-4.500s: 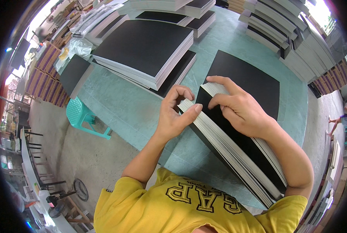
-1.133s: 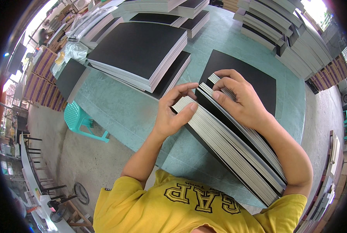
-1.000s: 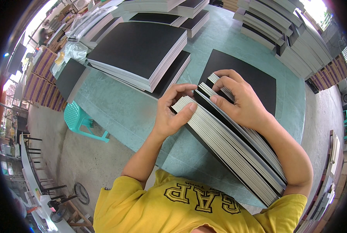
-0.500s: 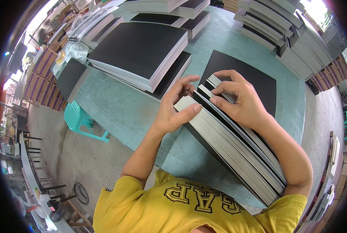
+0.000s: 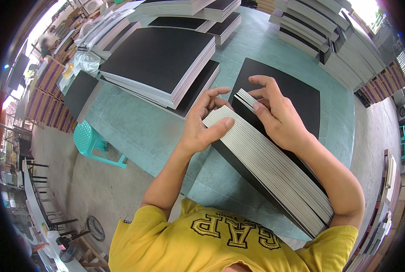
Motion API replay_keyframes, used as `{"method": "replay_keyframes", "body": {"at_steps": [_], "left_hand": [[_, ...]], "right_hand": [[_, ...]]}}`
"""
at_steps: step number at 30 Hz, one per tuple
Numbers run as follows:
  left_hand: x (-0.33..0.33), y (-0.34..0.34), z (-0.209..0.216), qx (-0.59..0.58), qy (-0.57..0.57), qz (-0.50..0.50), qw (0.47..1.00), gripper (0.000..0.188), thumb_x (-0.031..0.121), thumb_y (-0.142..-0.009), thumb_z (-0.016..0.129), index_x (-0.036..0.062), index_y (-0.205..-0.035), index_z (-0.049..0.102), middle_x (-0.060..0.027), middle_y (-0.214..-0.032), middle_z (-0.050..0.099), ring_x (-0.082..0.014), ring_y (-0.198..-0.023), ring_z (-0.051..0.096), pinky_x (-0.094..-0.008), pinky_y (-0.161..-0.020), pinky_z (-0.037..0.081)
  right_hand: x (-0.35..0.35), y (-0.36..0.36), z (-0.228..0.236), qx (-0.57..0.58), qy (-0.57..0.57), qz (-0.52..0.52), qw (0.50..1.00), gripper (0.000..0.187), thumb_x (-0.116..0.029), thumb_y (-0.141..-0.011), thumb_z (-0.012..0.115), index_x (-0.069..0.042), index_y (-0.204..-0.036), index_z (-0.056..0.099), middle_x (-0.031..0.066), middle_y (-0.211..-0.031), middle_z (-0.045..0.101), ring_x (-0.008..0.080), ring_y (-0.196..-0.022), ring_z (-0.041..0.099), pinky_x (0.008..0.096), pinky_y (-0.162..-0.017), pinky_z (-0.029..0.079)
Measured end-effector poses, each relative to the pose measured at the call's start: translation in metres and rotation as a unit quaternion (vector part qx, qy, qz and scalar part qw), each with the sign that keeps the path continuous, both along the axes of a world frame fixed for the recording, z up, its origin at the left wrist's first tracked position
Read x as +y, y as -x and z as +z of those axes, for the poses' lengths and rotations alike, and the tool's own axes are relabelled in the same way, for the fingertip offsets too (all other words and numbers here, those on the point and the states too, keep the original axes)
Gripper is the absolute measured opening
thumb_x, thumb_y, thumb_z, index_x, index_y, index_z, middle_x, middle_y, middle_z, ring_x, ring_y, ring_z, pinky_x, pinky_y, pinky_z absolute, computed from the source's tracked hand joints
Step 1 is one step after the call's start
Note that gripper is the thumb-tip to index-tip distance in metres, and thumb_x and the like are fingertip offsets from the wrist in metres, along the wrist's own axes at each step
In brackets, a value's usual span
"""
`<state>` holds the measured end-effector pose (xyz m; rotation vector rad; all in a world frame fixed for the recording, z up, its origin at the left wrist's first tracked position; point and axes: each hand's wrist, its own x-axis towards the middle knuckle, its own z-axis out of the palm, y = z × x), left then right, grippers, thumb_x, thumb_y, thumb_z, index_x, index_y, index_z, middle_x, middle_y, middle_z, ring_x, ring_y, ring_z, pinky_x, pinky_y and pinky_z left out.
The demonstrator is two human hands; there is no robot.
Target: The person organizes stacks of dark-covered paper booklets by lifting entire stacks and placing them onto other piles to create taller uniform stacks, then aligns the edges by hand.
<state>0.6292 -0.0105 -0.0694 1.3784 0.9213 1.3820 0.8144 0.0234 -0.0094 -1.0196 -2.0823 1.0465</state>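
A thick block of thin boards with black faces and pale edges (image 5: 268,165) stands on edge, slanting from the table toward my right elbow. My left hand (image 5: 202,124) clasps its far left end, thumb along the pale edges and fingers curled behind. Beside this block, a dark gap sets off a few boards (image 5: 247,99). My right hand (image 5: 282,118) holds their upper corner, thumb on the near side and some fingertips hidden behind. A single black sheet (image 5: 293,88) lies flat on the green table (image 5: 166,149) beyond my right hand.
Stacked black-faced boards (image 5: 155,59) lie at the back left, with further stacks (image 5: 302,27) at the back right. Clear plastic wrap (image 5: 84,63) sits at the left table edge. Below it stands a turquoise stool (image 5: 91,140); striped cartons (image 5: 48,95) are piled farther left.
Boards have moved from the right-hand group to the left block, which is now thicker. My right thumb has shifted slightly right and up. My left hand stays almost in place.
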Motion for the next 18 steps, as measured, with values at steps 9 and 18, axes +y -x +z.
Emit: {"method": "replay_keyframes", "body": {"at_steps": [9, 18], "left_hand": [[0.0054, 0.0064, -0.0022, 0.048, -0.019, -0.050, 0.997, 0.059, 0.026, -0.074, 0.061, 0.0013, -0.127, 0.051, -0.0071, -0.094, 0.055, -0.0145, -0.087, 0.052, -0.0262, -0.081, 0.040], [0.0050, 0.0026, 0.0004, 0.071, -0.017, -0.013, 0.997, 0.065, 0.035, -0.070, 0.061, -0.0023, -0.123, 0.051, -0.0068, -0.088, 0.056, -0.0136, -0.082, 0.054, -0.0253, -0.075, 0.042]], "right_hand": [[-0.0014, 0.0007, 0.0030, -0.034, -0.003, 0.000, 0.999, 0.041, -0.005, -0.087, 0.044, 0.001, -0.126, 0.032, 0.0262, -0.103, 0.060, 0.0408, -0.095, 0.059, 0.0417, -0.086, 0.043], [0.0015, 0.0019, -0.0023, 0.021, -0.006, -0.005, 1.000, 0.034, -0.006, -0.087, 0.045, 0.000, -0.120, 0.042, 0.0251, -0.115, 0.053, 0.0380, -0.102, 0.055, 0.0408, -0.086, 0.043]]}}
